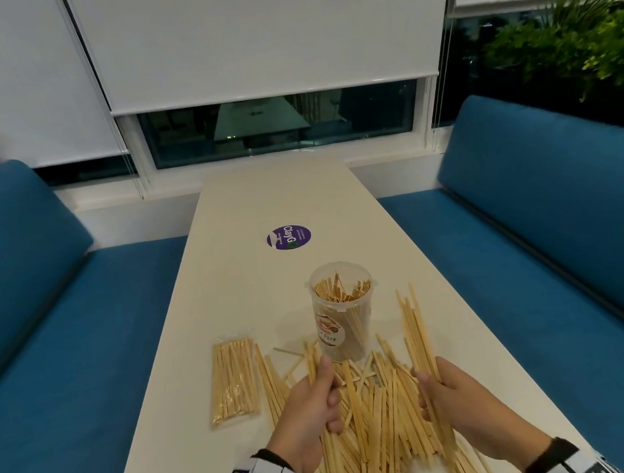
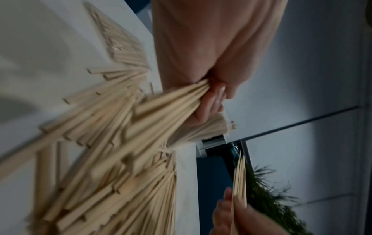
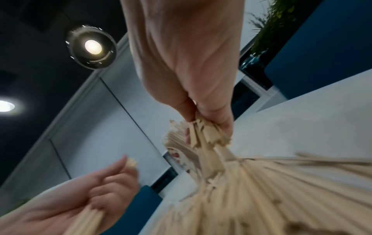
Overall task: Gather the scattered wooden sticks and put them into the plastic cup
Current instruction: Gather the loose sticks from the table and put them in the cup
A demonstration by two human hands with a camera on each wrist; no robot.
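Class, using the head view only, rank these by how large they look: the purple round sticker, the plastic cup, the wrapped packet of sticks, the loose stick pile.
1. loose stick pile
2. wrapped packet of sticks
3. plastic cup
4. purple round sticker

The sticker lies farther from the camera, so its true size may be understated.

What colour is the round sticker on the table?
Purple with white lettering; the sticker shows best in the head view.

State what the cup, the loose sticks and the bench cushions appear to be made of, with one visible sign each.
Cup: clear, glossy plastic; the sticks inside show through its wall.
Loose sticks: pale, unfinished wood, probably; matte, square-cut ends.
Bench cushions: blue fabric upholstery, apparently; soft matte surface with a seam.
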